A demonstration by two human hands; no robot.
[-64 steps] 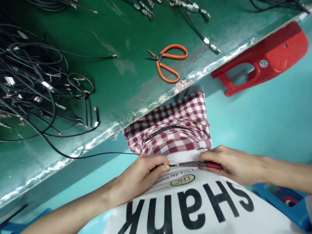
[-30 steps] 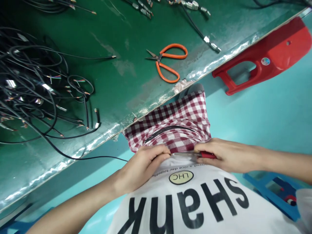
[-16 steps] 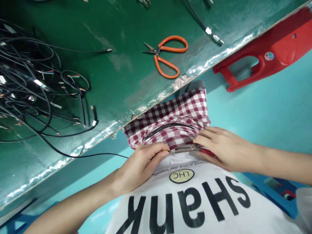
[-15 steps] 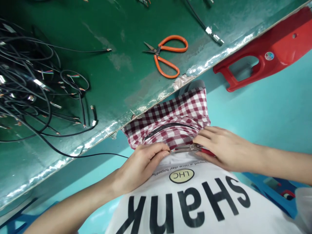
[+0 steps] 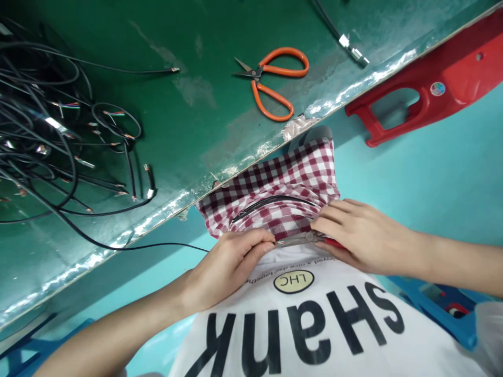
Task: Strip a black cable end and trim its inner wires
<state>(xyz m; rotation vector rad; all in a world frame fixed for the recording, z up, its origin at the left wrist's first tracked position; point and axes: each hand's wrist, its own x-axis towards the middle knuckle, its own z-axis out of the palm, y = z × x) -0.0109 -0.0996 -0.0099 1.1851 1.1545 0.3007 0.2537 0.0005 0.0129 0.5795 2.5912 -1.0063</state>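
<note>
My right hand (image 5: 351, 235) is closed around the red handles of a pair of pliers (image 5: 301, 239), low over my lap. The jaws point left and reach the fingertips of my left hand (image 5: 236, 259). That hand pinches the end of a black cable (image 5: 168, 244), which runs in from the pile on the bench. Only a small bit of the cable's tip shows between fingers and jaws, too small to make out fully. The checkered cloth (image 5: 275, 201) with a black zip lies just beyond both hands.
On the green bench (image 5: 173, 131) lie orange-handled scissors (image 5: 257, 73), blades apart. A tangled heap of black cables (image 5: 39, 125) covers the bench's left side. One cable with a metal connector (image 5: 356, 54) rests near the edge. A red plastic stool (image 5: 432, 89) stands at right.
The view has shifted slightly, so the bench things sit a little differently in frame. Both hands keep nearly the same pose, with the pliers' jaws still at the left fingertips.
</note>
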